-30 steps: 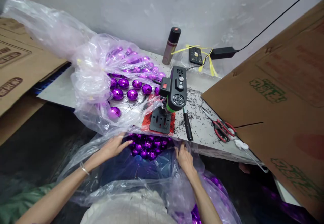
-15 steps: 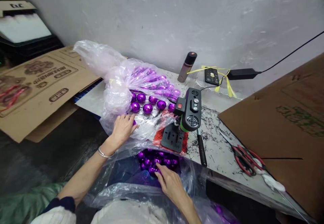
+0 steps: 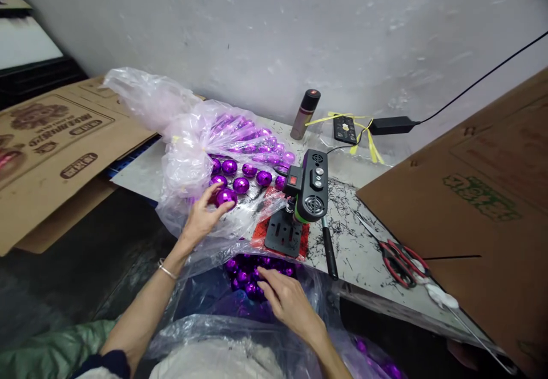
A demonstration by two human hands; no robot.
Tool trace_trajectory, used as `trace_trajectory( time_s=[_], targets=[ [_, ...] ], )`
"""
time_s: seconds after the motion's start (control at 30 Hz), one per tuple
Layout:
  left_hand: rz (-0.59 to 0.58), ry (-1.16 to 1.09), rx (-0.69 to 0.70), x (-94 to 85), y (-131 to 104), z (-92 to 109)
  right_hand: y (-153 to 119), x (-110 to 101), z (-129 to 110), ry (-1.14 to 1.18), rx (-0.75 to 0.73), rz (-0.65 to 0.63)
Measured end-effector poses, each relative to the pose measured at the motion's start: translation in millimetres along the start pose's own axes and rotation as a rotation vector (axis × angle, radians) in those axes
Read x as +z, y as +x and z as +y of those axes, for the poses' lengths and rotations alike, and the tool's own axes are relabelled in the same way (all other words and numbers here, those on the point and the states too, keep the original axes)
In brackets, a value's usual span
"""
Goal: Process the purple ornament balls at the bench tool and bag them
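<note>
My left hand (image 3: 201, 219) has its thumb and fingers around a shiny purple faceted ball (image 3: 226, 198) at the front of the tabletop. More such purple balls (image 3: 241, 185) lie just behind it, partly in a gathered clear plastic bag (image 3: 184, 162). My right hand (image 3: 286, 299) hangs over an open plastic bag at my lap, its fingers stretched out. Its fingertips are at the loose purple balls (image 3: 242, 278) inside. Right of my left hand stands a small black press-like device (image 3: 314, 188) with a slotted base plate (image 3: 282, 236) on a red piece.
Red-handled scissors (image 3: 400, 262) and a black-handled tool (image 3: 329, 248) lie on the table (image 3: 349, 253), among dark scraps. A spray can (image 3: 305, 115), a phone (image 3: 344, 128) and a black adapter (image 3: 394, 125) are along the wall. Cardboard boxes flank both sides.
My left hand has turned from lying palm down at the front balls to gripping one between thumb and fingers. My right hand stays over the lap bag. The view has swung slightly right.
</note>
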State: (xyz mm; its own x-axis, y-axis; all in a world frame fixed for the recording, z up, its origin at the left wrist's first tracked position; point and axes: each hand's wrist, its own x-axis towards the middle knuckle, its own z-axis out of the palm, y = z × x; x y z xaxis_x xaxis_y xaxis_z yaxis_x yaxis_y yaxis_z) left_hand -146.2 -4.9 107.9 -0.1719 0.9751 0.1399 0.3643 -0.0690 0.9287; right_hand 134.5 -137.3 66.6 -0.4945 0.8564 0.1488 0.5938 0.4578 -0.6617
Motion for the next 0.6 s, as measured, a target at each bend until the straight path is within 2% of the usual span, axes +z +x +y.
trace_trajectory(
  time_s=[0.07,0.13,0.2,0.3,0.37,0.5,0.6],
  targets=[
    [-0.066,-0.41,-0.195,17.0,-12,6,16,-7,-12,0.098,-0.065,0.153],
    [-0.209,-0.696,-0.38,35.8,-29,12,30,-7,-24,0.159,-0.066,0.324],
    [-0.336,-0.849,-0.508,53.2,-47,16,40,-3,-31,0.152,-0.027,0.485],
    [-0.41,-0.964,-0.594,70.9,-69,21,47,7,-31,0.022,0.04,0.667],
    [-0.425,-1.011,-0.631,76.1,-79,22,47,13,-27,-0.071,0.069,0.732],
    [-0.453,-1.044,-0.74,79.3,-85,17,38,19,-19,-0.155,0.049,0.765],
    [-0.34,-1.049,-0.744,84.7,-80,11,25,18,-17,-0.138,0.048,0.747]
  ],
)
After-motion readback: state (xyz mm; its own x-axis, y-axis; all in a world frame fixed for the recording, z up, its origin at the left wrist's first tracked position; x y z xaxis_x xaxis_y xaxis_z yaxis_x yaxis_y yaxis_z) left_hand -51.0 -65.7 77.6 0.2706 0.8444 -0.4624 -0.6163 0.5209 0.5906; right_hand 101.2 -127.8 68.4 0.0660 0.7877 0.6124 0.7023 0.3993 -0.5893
